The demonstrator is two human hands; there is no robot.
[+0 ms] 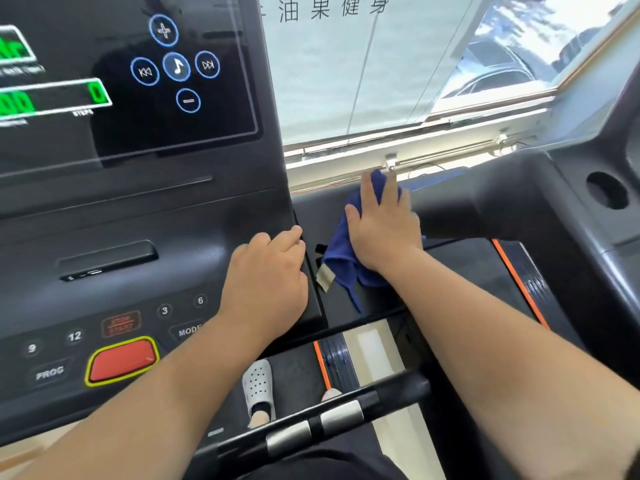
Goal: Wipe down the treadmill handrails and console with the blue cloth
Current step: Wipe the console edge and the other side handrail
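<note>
soft blue cloth (341, 251), glossy console screen (104, 81) (reflective)

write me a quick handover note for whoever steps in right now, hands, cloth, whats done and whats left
Right hand: flat, palm down, pressing the blue cloth onto the dark treadmill surface just right of the console; fingers spread over it, not closed around it.
Left hand: empty, resting on the console's right edge, fingers loosely curled.
Cloth: bunched under the right hand, a corner with a pale tag hanging toward the person.
Done: cannot be judged from this view; no visible wipe marks.
Left: the console face and buttons, including the area round the red stop button, and the front handrail with silver grip sensors.
</note>
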